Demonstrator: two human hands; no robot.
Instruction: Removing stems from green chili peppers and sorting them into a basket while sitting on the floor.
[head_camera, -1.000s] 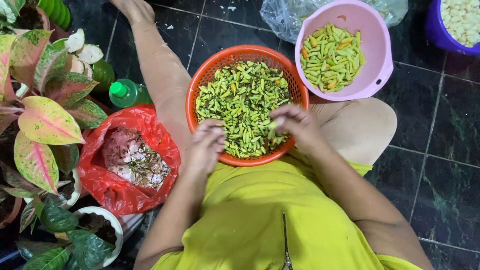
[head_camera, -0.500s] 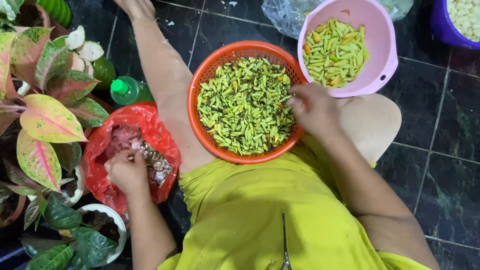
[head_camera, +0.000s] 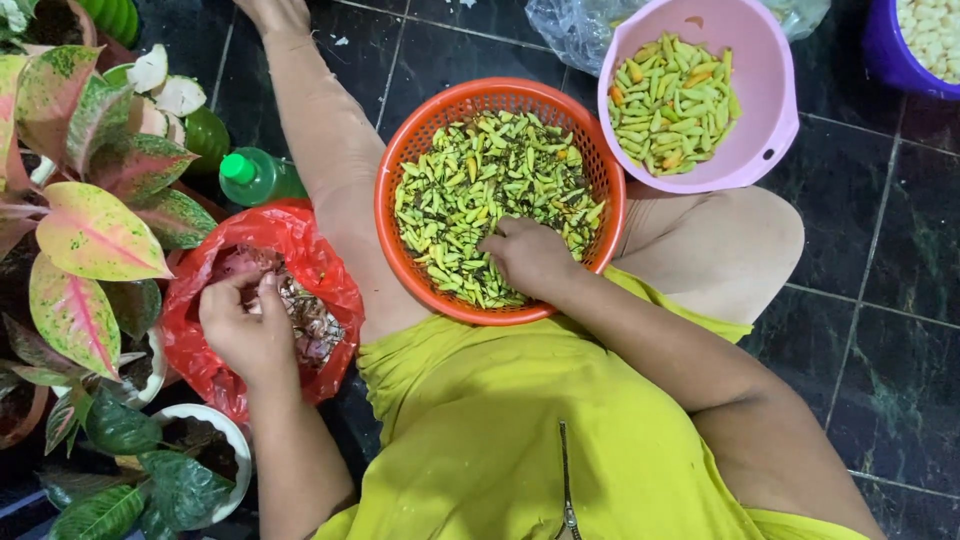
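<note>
The person sits on the dark tiled floor (head_camera: 900, 250) in a yellow-green garment (head_camera: 520, 430), which fills the nearest part of the view. The left hand (head_camera: 245, 325) rests over the opening of the red plastic bag (head_camera: 330, 280) at the person's left side; its fingers are curled inward, and whether they pinch anything cannot be told. The bag holds pale, dry trimmings (head_camera: 305, 315). The right hand (head_camera: 530, 255) lies palm-down inside the orange basket (head_camera: 400, 160), on the near edge of the green chilies (head_camera: 490, 180); its grip is loosely closed, and whether it holds a chili cannot be told. The basket rests against the person's bare leg (head_camera: 320, 130), which stretches away toward the top of the view. Potted plants with pink-and-green leaves (head_camera: 95, 230) stand beside the bag on the left, and a green bottle (head_camera: 255, 175) lies just beyond it. Farther off, to the right, a pink bowl (head_camera: 770, 110) holds more chilies (head_camera: 675, 100), mostly green with a few orange. A purple container (head_camera: 890, 50) with pale contents sits at the far right corner.
</note>
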